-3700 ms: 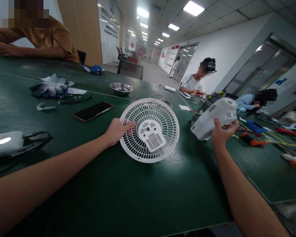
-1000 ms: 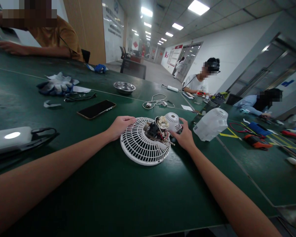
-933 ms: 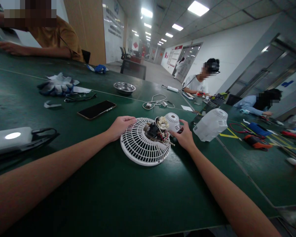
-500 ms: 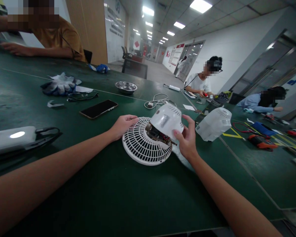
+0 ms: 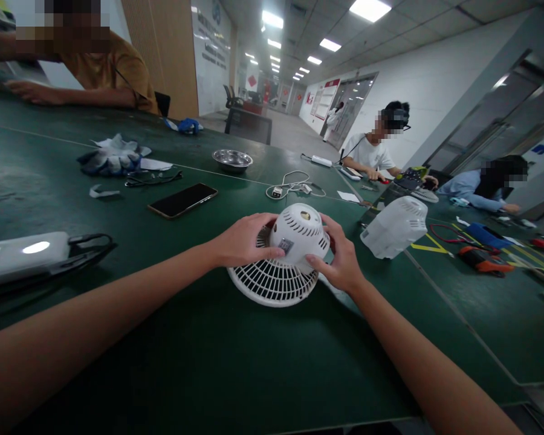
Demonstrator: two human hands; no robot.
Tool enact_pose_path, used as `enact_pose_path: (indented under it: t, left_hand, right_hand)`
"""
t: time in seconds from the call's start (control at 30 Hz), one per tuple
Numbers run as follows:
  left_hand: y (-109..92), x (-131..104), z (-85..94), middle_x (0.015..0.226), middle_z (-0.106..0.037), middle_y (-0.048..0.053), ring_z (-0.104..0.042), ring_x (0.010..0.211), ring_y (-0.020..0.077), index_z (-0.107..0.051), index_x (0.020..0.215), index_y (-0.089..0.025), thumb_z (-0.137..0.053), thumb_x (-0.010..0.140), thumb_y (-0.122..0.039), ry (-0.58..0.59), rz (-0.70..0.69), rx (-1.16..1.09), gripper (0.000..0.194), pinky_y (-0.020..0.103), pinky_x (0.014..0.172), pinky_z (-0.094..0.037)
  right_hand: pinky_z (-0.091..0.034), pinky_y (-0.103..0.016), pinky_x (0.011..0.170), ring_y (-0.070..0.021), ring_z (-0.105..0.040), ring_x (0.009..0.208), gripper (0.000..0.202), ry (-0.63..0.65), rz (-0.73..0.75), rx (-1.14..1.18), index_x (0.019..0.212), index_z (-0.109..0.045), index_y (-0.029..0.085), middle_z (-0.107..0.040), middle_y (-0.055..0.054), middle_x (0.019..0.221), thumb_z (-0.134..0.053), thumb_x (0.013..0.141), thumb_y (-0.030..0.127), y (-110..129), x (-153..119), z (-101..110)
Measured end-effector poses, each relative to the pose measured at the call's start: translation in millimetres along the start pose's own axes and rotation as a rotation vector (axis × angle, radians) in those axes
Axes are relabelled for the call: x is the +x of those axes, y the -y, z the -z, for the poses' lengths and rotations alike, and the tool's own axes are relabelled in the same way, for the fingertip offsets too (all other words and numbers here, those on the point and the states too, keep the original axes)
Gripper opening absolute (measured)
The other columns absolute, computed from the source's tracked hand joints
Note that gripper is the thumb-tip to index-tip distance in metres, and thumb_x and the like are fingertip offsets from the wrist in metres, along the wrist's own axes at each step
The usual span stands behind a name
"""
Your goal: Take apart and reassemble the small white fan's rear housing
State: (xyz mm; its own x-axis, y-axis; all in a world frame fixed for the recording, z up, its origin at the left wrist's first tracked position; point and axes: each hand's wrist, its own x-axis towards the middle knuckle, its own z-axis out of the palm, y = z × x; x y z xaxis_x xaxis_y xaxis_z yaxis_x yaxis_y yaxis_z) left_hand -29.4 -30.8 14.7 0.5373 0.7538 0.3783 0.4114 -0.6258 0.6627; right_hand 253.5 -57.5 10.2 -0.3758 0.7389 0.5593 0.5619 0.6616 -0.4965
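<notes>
A white fan grille [image 5: 272,287] lies face down on the green table in front of me. Over its centre sits the rounded white motor cover [image 5: 301,232], its vent slots and a small label showing. My left hand [image 5: 254,237] grips the cover from the left, thumb beside the label. From the right, my right hand [image 5: 340,254] closes round the cover's other side. The motor parts under the cover are hidden. Right of my hands stands a white plastic housing [image 5: 395,228] with slots near its top.
Behind the fan lie a coiled white cable [image 5: 294,184], a metal bowl [image 5: 233,159] and a black phone [image 5: 184,200]. Gloves [image 5: 114,156] and a white device [image 5: 25,257] are at left. An orange multimeter [image 5: 485,260] lies at right. Several people sit around the table.
My left hand has moved from the grille's rim onto the motor cover. The tilted cover has come down level over the motor, hiding the inner parts. My right hand stays on it.
</notes>
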Motion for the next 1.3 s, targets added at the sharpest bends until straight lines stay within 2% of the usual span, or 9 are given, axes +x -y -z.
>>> enact_pose_path:
  t: [0.2,0.37,0.73,0.8,0.87,0.97,1.03,1.17,1.3]
  left_hand:
    - [-7.5,2.4,4.6,0.122,-0.069,0.016,-0.065,0.102,0.0308,-0.07,0.121,-0.016,-0.081,0.076,-0.06,0.119,-0.024,0.007,0.064,0.041,0.084,-0.05]
    - [-7.7,2.2,3.1,0.113,-0.071,0.014,-0.066,0.099,0.031,-0.072,0.116,-0.017,-0.082,0.076,-0.058,0.099,-0.015,0.038,0.058,0.042,0.085,-0.048]
    - [-9.0,2.2,6.4,0.123,-0.069,0.015,-0.063,0.112,0.0351,-0.068,0.124,-0.019,-0.079,0.079,-0.057,0.153,-0.015,0.073,0.06,0.046,0.095,-0.047]
    - [-9.3,1.9,7.1,0.128,-0.068,0.015,-0.062,0.117,0.0366,-0.065,0.131,-0.019,-0.079,0.081,-0.05,0.124,-0.024,0.077,0.06,0.049,0.099,-0.046]
    - [-8.0,0.9,7.3,0.141,-0.063,0.015,-0.058,0.127,0.0374,-0.056,0.145,-0.021,-0.075,0.085,-0.04,0.051,-0.056,0.067,0.065,0.052,0.109,-0.042]
    - [-2.6,-1.8,6.1,0.162,-0.047,0.015,-0.051,0.14,0.0381,-0.028,0.165,-0.025,-0.069,0.09,-0.035,0.056,-0.109,-0.024,0.086,0.056,0.118,-0.036]
    - [1.8,-3.7,3.8,0.168,-0.036,0.018,-0.046,0.145,0.0422,-0.011,0.169,-0.026,-0.076,0.085,-0.043,0.127,-0.145,-0.094,0.107,0.059,0.119,-0.035]
    - [5.6,-5.4,-3.5,0.172,-0.023,0.023,-0.037,0.149,0.051,0.001,0.169,-0.027,-0.09,0.068,-0.05,0.105,-0.22,-0.068,0.138,0.066,0.12,-0.031]
    - [0.3,-5.9,-9.0,0.168,-0.03,0.021,-0.047,0.142,0.0482,-0.003,0.168,-0.029,-0.088,0.068,-0.048,0.044,-0.243,-0.022,0.133,0.062,0.117,-0.038]
  right_hand:
    - [-0.055,-0.062,0.106,-0.0362,-0.066,0.126,0.088,0.103,0.104,-0.008,0.161,-0.031,0.035,-0.052,-0.009,0.159,-0.073,0.086,0.051,4.5,-1.7,3.9]
    - [-0.053,-0.065,0.108,-0.038,-0.065,0.129,0.104,0.145,0.007,0.006,0.165,-0.024,0.034,-0.054,-0.01,0.158,-0.082,0.08,0.05,8.4,0.0,3.0]
    - [-0.046,-0.068,0.115,-0.0405,-0.053,0.144,0.108,0.093,0.044,-0.099,0.166,-0.02,0.035,-0.044,-0.011,0.166,-0.082,0.08,0.051,10.3,-2.4,-2.4]
    - [-0.049,-0.067,0.112,-0.0416,-0.057,0.14,0.11,0.082,0.057,-0.123,0.166,-0.018,0.034,-0.043,-0.013,0.166,-0.082,0.079,0.055,7.9,-3.4,-1.6]
    - [-0.058,-0.063,0.101,-0.0396,-0.068,0.123,0.108,0.108,0.084,-0.099,0.166,-0.018,0.034,-0.053,-0.014,0.157,-0.079,0.08,0.059,5.0,-5.3,-0.7]
    - [-0.066,-0.049,0.069,-0.0284,-0.076,0.08,0.099,0.182,0.082,0.024,0.165,-0.018,0.032,-0.076,-0.01,0.119,-0.072,0.086,0.055,3.1,-9.0,-1.5]
    - [-0.064,-0.042,0.057,-0.0237,-0.073,0.065,0.096,0.202,0.045,0.078,0.164,-0.017,0.031,-0.078,-0.006,0.101,-0.071,0.087,0.048,4.8,-10.8,-3.6]
    - [-0.064,-0.042,0.057,-0.0228,-0.072,0.064,0.097,0.219,0.021,0.106,0.163,-0.017,0.031,-0.078,-0.005,0.102,-0.072,0.084,0.043,10.3,-11.2,-6.2]
    - [-0.065,-0.04,0.058,-0.0232,-0.074,0.067,0.096,0.24,0.031,0.137,0.162,-0.017,0.031,-0.078,-0.004,0.1,-0.071,0.084,0.038,13.6,-9.7,-4.6]
